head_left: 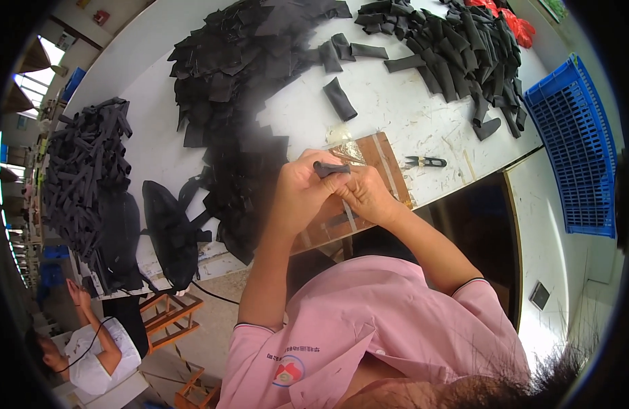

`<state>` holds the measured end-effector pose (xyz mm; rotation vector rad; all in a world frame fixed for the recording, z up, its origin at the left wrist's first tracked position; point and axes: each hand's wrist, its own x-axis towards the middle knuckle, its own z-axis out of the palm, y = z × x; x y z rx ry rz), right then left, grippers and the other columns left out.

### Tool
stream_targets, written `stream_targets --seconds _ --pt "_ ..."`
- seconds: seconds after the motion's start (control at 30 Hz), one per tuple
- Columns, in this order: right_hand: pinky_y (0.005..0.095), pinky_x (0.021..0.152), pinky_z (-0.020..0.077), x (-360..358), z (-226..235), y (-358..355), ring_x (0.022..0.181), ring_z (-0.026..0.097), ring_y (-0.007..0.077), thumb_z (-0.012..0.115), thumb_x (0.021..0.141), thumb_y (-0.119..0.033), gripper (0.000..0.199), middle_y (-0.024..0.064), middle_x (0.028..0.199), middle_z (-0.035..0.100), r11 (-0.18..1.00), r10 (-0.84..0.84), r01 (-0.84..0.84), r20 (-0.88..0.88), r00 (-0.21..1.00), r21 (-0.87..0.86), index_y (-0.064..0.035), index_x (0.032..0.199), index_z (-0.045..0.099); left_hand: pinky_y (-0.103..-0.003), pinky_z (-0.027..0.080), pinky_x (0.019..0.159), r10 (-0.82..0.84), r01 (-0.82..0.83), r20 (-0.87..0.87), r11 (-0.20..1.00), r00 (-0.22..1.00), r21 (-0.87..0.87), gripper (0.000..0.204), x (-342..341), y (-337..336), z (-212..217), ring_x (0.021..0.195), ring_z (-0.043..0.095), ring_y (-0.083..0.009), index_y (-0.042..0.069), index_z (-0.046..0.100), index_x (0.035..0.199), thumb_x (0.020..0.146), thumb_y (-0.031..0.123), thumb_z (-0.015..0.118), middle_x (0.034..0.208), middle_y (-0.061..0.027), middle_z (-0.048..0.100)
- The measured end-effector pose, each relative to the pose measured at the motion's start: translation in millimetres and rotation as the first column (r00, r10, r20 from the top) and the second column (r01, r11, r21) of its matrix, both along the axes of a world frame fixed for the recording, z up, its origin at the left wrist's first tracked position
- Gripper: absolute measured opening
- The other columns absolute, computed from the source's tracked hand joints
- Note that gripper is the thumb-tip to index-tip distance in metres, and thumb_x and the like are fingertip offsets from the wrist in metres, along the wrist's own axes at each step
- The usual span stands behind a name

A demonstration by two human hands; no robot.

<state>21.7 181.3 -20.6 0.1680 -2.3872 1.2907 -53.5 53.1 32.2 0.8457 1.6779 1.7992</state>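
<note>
Both my hands meet above a brown wooden board (391, 162) on the white table. Between them is a small black fabric tube (331, 169), its end sticking out over the fingers. My left hand (302, 187) is closed around the tube from the left. My right hand (369, 195) pinches it from the right, with its fingertips partly hidden. Just right of the board lie thread snips (425, 161) with black handles. Beyond the hands, a single black fabric tube (340, 99) rests on the tabletop.
A large heap of flat black fabric pieces (226, 68) spreads beyond and left of my hands. Black tubes (457, 54) are piled at far right, near a blue plastic crate (577, 150). Narrow black strips (83, 177) form another heap at left. A co-worker (100, 351) sits lower left, near a wooden stool (171, 320).
</note>
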Motion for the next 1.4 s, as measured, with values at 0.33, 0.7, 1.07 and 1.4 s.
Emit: stream_targets --seconds 0.33,0.7,1.07,1.4 --pt "0.0394 0.054 0.0410 -4.5 22.8 12.2 0.062 0.053 0.0318 0.055 0.081 -0.025 0.021 0.0134 0.066 0.054 0.996 0.086 -0.087 0.054 0.995 0.015 -0.0043 0.080 0.057 -0.021 0.045 0.064 0.107 -0.105 -0.078 0.994 0.991 0.030 0.010 3.7 -1.3 27.5 0.071 0.054 -0.0090 -0.003 0.059 0.081 0.073 -0.001 0.065 0.080 -0.0067 0.060" --pt "0.0388 0.055 0.0421 -0.6 18.9 10.5 0.062 0.053 0.0311 0.057 0.079 -0.027 0.024 0.0125 0.065 0.055 0.995 0.061 -0.074 0.165 0.984 0.071 -0.0030 0.078 0.057 -0.025 0.044 0.073 0.246 -0.215 -0.083 0.936 0.966 0.278 0.013 16.7 -3.4 15.5 0.079 0.057 -0.0136 -0.003 0.059 0.090 0.078 0.003 0.061 0.085 -0.0112 0.061" --pt "0.0393 0.050 0.0387 -5.2 20.9 5.7 0.057 0.051 0.0294 0.055 0.080 -0.035 0.035 0.0100 0.056 0.050 0.965 0.011 -0.037 0.102 0.995 0.261 -0.0048 0.063 0.050 -0.031 0.044 0.079 0.312 -0.373 0.207 0.813 0.927 0.446 0.015 13.6 -14.4 -1.4 0.081 0.057 -0.0192 -0.002 0.059 0.090 0.083 0.011 0.056 0.088 -0.0132 0.061" --pt "0.0369 0.049 0.0392 -7.3 33.1 4.9 0.055 0.049 0.0284 0.054 0.081 -0.030 0.030 0.0103 0.057 0.047 0.943 0.043 -0.076 0.107 0.993 0.325 -0.0043 0.067 0.052 -0.032 0.042 0.081 0.248 -0.381 0.307 0.760 0.919 0.526 0.014 7.7 -23.8 -4.3 0.085 0.055 -0.0189 -0.001 0.058 0.090 0.085 0.011 0.054 0.091 -0.0111 0.060"
